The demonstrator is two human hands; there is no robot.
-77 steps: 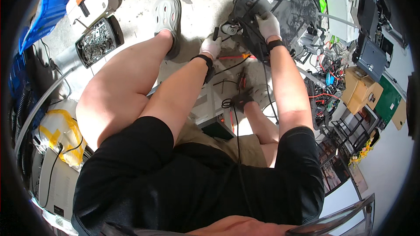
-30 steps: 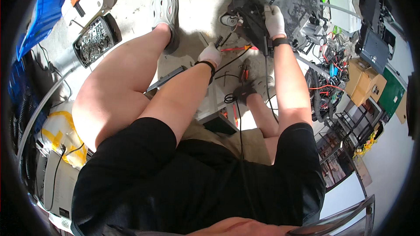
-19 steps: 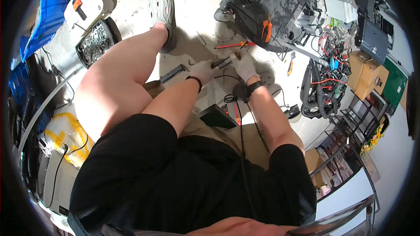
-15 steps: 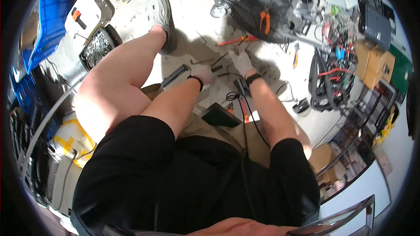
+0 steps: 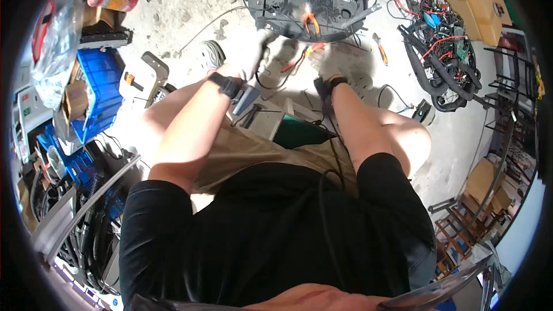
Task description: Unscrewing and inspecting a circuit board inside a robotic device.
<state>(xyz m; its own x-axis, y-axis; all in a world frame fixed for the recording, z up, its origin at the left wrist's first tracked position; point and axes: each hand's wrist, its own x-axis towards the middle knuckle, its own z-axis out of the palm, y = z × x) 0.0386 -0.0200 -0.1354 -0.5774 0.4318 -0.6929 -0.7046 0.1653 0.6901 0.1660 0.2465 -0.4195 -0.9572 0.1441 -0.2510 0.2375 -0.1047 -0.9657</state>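
Observation:
My left hand [image 5: 253,55], in a pale work glove, is raised over the floor, its fingers closed around a thin black cable [image 5: 272,87] that loops down and right. To the right, my right hand [image 5: 327,64], gloved too, curls low over the floor; what its fingers hold is hidden. Between the hands lies a slim red tool [image 5: 288,67], with a red and yellow piece [image 5: 315,48] at its upper end. Orange-handled pliers [image 5: 311,23] rest on a large black plastic panel [image 5: 288,3]. Beside my left wrist is a grey bar-shaped tool [image 5: 246,101].
Right of the panel sit another pair of pliers [image 5: 381,50] and a tangled wiring harness [image 5: 440,63]. A blue crate [image 5: 103,95] and a white case [image 5: 138,80] stand left. A green-topped box [image 5: 296,132] is between my legs. Cardboard boxes [image 5: 475,11] stand far right.
My left hand has moved up and left, away from my right hand, with the black cable now running from it. The whole view has shifted, showing more of the left side.

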